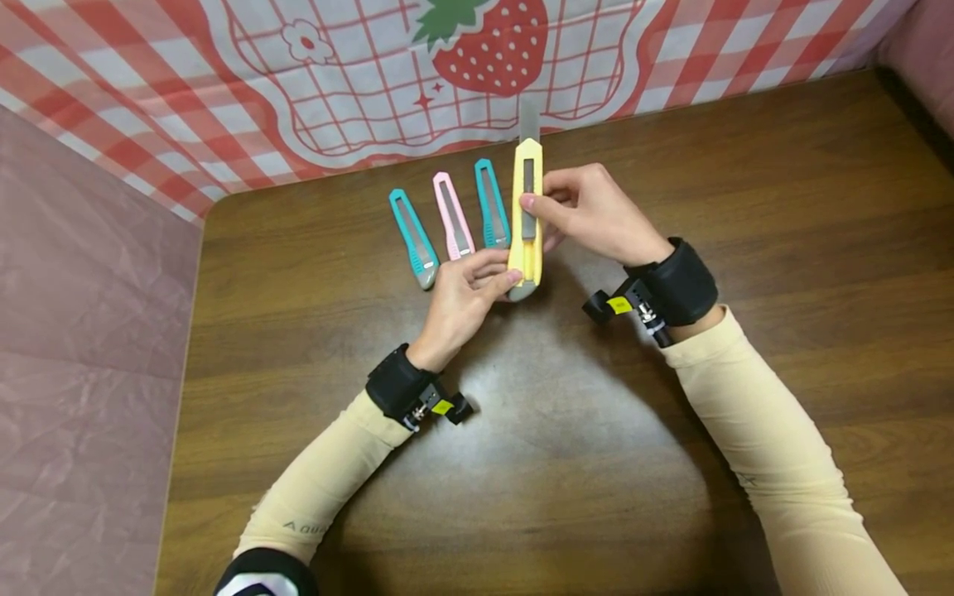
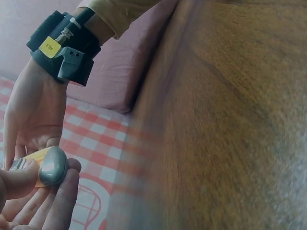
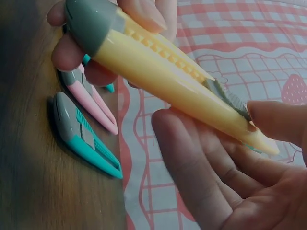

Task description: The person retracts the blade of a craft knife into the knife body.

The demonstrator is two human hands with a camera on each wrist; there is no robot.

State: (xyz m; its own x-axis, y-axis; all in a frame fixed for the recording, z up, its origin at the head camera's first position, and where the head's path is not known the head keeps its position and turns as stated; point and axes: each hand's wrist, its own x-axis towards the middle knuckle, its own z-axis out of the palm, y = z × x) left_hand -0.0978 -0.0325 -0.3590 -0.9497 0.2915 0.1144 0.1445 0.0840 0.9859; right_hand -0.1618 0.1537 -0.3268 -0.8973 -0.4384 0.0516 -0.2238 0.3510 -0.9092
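Observation:
A yellow utility knife is held up between both hands in the head view, its blade sticking out at the top. My left hand grips the grey end cap between thumb and fingers. With the thumb on the grey slider, my right hand holds the knife's side, fingers behind the body. On the table to the left lie a teal knife, a pink knife and a second teal knife, the last one partly covered by the left fingers.
The brown wooden table spreads under both arms. A red-and-white checked cloth with a strawberry print hangs along the back edge. Pink fabric covers the left side.

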